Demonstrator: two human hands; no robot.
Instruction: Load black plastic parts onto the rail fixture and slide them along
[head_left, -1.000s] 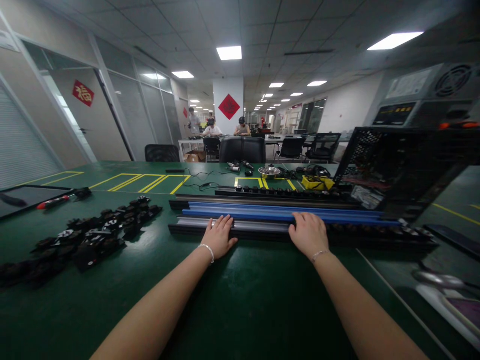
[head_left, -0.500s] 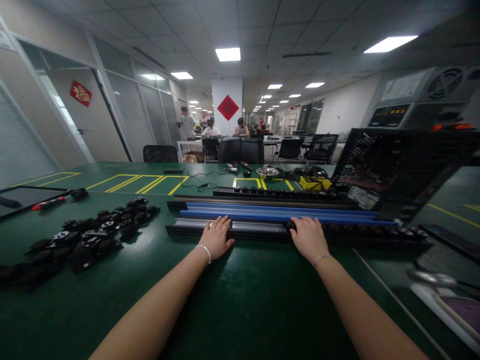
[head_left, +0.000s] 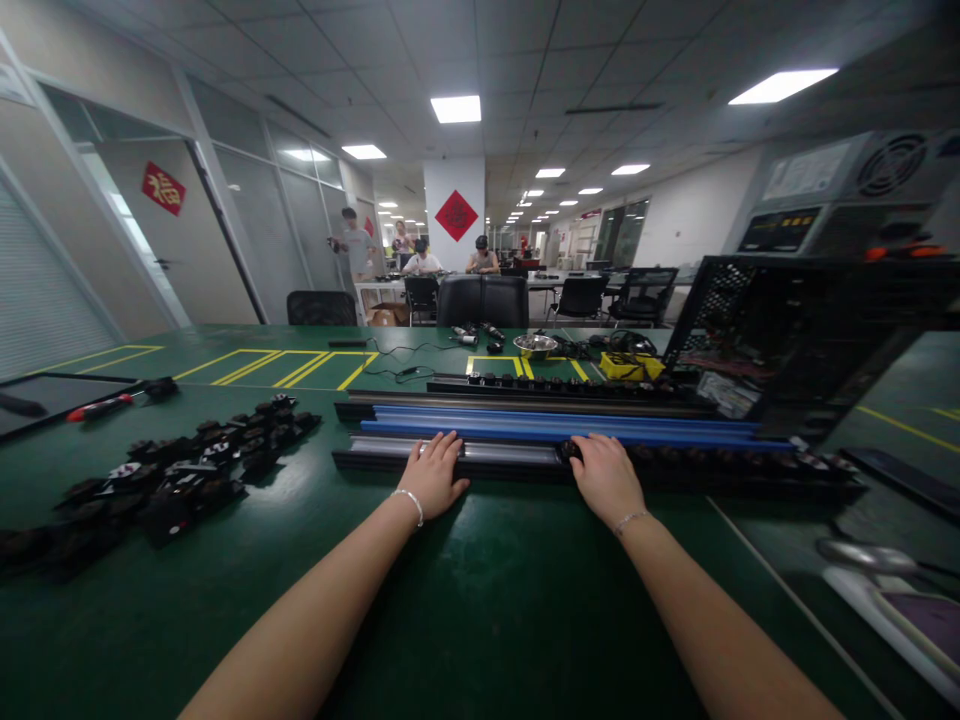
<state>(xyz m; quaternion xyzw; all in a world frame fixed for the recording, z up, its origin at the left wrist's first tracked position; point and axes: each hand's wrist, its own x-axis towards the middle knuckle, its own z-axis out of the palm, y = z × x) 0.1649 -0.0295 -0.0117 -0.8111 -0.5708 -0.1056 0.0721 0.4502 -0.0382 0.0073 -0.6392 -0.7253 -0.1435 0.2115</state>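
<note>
A long black rail with a silvery channel [head_left: 517, 453] lies crosswise on the green table. Across its left part rests my left hand [head_left: 430, 478], fingers stretched and spread, thumb apart at the front edge. My right hand [head_left: 609, 478] bends over the rail farther right, closed around a small black part [head_left: 568, 451] at its thumb side. The rest of what sits under its fingers is hidden. Right of that hand, a row of dark parts [head_left: 712, 458] fills the channel. Directly behind runs a blue rail [head_left: 525, 425].
A pile of black parts [head_left: 195, 460] spreads on the left, near a red-handled tool [head_left: 101, 406]. An open computer case [head_left: 817, 340] stands at right. Behind the rails are a metal bowl [head_left: 535, 345] and a yellow item [head_left: 631, 366]. Several people are in the background.
My right hand has slid a little left along the rail, and the small black part moved with it. My left hand stays put. A standing person in the background shifted left.
</note>
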